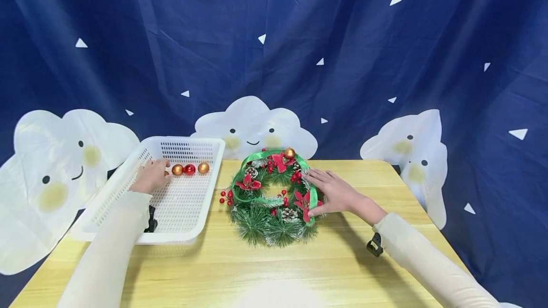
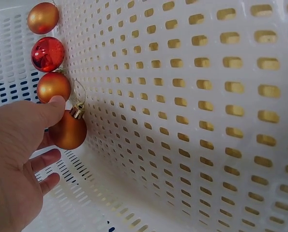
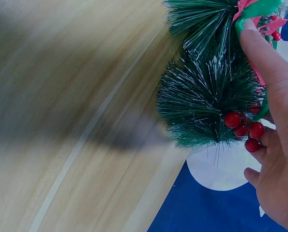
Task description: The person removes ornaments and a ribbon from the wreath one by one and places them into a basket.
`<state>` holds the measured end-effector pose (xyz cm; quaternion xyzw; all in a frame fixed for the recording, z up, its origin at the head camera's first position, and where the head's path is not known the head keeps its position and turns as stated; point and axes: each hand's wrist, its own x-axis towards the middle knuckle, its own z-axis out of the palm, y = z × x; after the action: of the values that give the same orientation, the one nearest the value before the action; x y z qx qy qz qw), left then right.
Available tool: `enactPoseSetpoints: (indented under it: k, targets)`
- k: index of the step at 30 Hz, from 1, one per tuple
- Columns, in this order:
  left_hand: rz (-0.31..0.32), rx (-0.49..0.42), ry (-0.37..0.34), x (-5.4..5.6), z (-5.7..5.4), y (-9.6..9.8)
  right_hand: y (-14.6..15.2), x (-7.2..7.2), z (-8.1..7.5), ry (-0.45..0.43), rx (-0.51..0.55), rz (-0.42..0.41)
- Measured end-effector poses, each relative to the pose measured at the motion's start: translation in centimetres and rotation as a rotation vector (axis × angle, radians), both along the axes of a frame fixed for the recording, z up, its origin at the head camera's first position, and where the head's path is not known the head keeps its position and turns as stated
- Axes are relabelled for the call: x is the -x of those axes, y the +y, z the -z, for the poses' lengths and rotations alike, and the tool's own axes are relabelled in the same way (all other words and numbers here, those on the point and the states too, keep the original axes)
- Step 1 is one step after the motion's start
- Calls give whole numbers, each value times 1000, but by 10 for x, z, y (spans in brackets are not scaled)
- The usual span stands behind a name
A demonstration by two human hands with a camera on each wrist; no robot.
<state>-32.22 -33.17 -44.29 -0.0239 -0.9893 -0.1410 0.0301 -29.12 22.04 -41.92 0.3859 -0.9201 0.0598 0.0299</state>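
Observation:
In the white basket, my left hand (image 1: pixel 151 175) pinches a matte orange-gold Christmas ball (image 2: pixel 68 131) between thumb and fingers; its gold cap and loop show. Beside it lie a second gold ball (image 2: pixel 53 88), a shiny red ball (image 2: pixel 47 54) and another gold ball (image 2: pixel 43 18), in a row. My right hand (image 1: pixel 336 193) rests on the right side of a green Christmas wreath (image 1: pixel 282 229), fingers extended and thumb touching the green ribbon (image 1: pixel 313 196). The wreath bears red flowers, pine cones, red berries (image 3: pixel 244 130) and one gold ball (image 1: pixel 289 153) at its far edge.
The perforated white basket (image 1: pixel 180 237) stands on the left of the wooden table (image 1: pixel 214 274). Behind the table hangs a dark blue curtain (image 1: pixel 239 23) with white triangles and cloud faces. A small black device (image 1: pixel 375 245) sits at the right wrist.

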Motion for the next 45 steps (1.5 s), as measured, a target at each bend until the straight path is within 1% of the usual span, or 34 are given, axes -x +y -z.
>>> enactPoseSetpoints:
  k: [7, 17, 24, 28, 32, 35, 38, 41, 45]
  targets:
    - [2, 6, -6, 1, 1, 0, 0, -1, 0, -4, 5, 3]
    - [-17, -5, -27, 2, 2, 0, 0, -1, 0, 1, 3, 1]
    - [-18, 6, -11, 4, 4, 0, 1, 0, 1, 8, 0, -5]
    - [-23, -6, -9, 7, 2, 2, 1, 0, 1, 7, 0, -4]
    - [-14, -5, 7, 8, -4, 6, -1, 0, 0, 0, 1, -2]
    - [-5, 6, 23, 10, -9, 9, -1, 0, 0, -2, -7, 0]
    - [-3, -1, 32, 14, -16, 11, -1, 0, 0, -3, -10, 2]
    - [-2, -18, 57, 17, -26, 15, -1, 0, 0, -3, -8, 3]
    - [0, -76, 108, 21, -43, 24, 0, 0, 0, -3, -3, 4]
